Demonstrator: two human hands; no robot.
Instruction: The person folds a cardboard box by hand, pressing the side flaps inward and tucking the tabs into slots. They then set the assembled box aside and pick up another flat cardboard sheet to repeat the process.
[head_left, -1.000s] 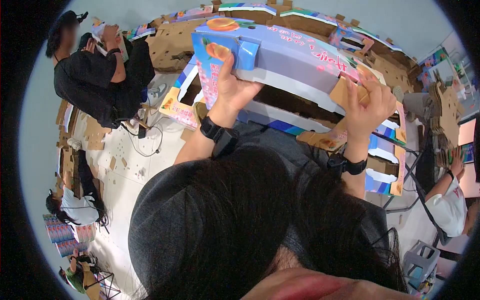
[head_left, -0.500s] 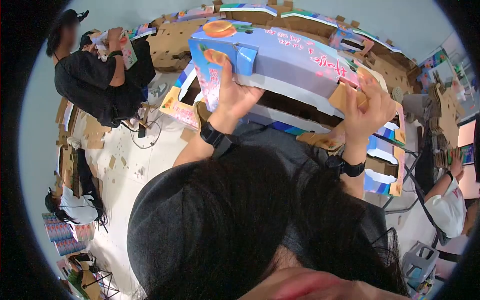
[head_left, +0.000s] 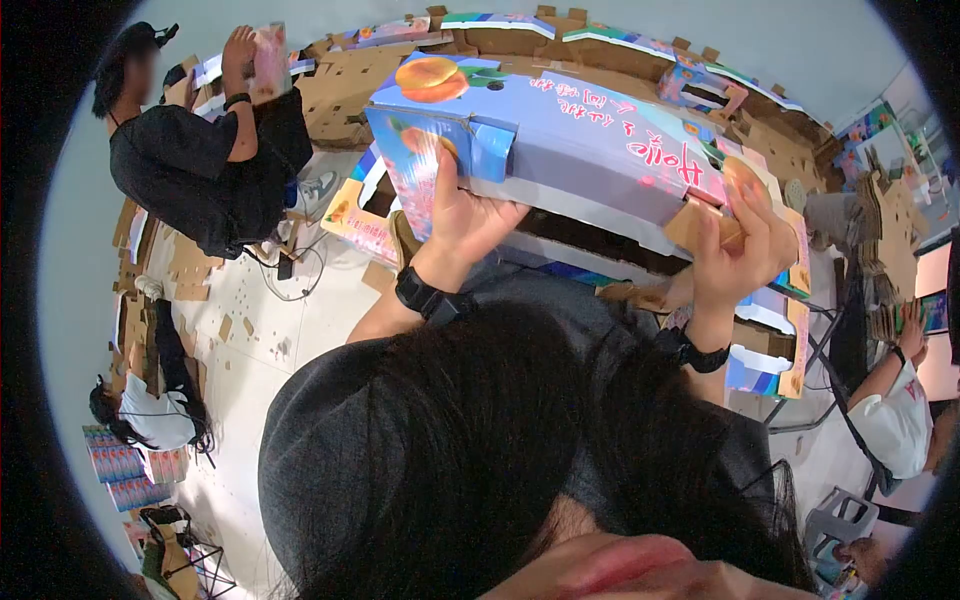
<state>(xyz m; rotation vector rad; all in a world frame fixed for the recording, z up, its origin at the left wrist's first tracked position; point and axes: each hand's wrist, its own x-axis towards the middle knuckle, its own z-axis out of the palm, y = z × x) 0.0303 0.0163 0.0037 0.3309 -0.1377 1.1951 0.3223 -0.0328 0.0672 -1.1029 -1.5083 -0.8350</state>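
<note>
A printed cardboard fruit box (head_left: pixel 590 135), blue and pink with peach pictures, is held up in front of me between both hands. My left hand (head_left: pixel 470 218) grips its left end, thumb on the blue end panel beside a folded flap, fingers underneath. My right hand (head_left: pixel 748 238) clasps the right end near a brown cardboard flap (head_left: pixel 692 226), its fingers bent over the corner. A long dark opening shows along the side of the box facing me. Behind it, partly hidden, is another printed box (head_left: pixel 358 222); one more box (head_left: pixel 768 345) sits below my right wrist.
Flattened cardboard (head_left: pixel 360 95) and printed cartons (head_left: pixel 500 22) line the wall. At upper left a person in black (head_left: pixel 190 150) handles a carton (head_left: pixel 271 65). Others in white sit at lower left (head_left: pixel 155 410) and right (head_left: pixel 895 425). A grey stool (head_left: pixel 842 515) stands lower right.
The box has tilted a little and its right end sits slightly lower, with both hands still on it. The person in black has raised a hand and turned their carton upright.
</note>
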